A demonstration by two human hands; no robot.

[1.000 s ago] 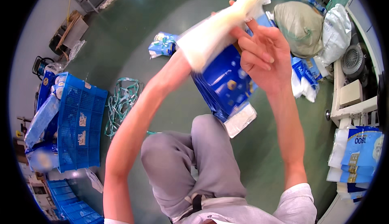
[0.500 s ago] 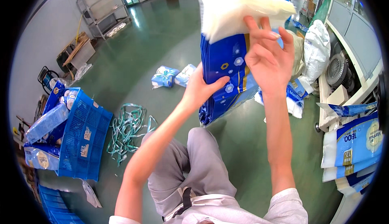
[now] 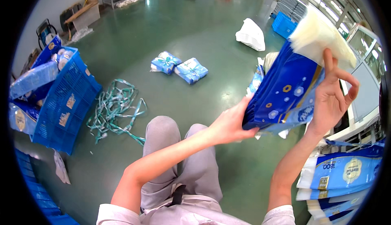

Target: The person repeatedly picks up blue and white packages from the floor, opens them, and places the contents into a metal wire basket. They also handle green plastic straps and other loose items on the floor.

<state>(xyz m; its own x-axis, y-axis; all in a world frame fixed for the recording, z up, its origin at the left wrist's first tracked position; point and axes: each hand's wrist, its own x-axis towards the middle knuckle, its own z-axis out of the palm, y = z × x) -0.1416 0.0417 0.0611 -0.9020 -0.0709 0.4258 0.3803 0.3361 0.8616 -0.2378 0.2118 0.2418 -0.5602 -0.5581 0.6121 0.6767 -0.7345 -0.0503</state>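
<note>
A thick stack of blue plastic packaging bags (image 3: 281, 88) with flower prints is held up at the right, tilted, its whitish end flaring at the top. My left hand (image 3: 234, 123) grips the stack's lower left corner, thumb on the near face and the other fingers hidden behind it. Against the right side of the whitish end is my right hand (image 3: 332, 97), its fingers apart and one fingertip lying on the film.
A blue crate (image 3: 67, 99) full of packages stands at the left, beside tangled green strapping (image 3: 116, 111). Two tied blue bundles (image 3: 191, 70) lie on the floor ahead, a white sack (image 3: 250, 35) beyond. More bags (image 3: 342, 172) are piled at the right.
Both hands have carried the bag stack to the right, and it leans over more. The view has turned right, so a blue crate and a white sack show farther off.
</note>
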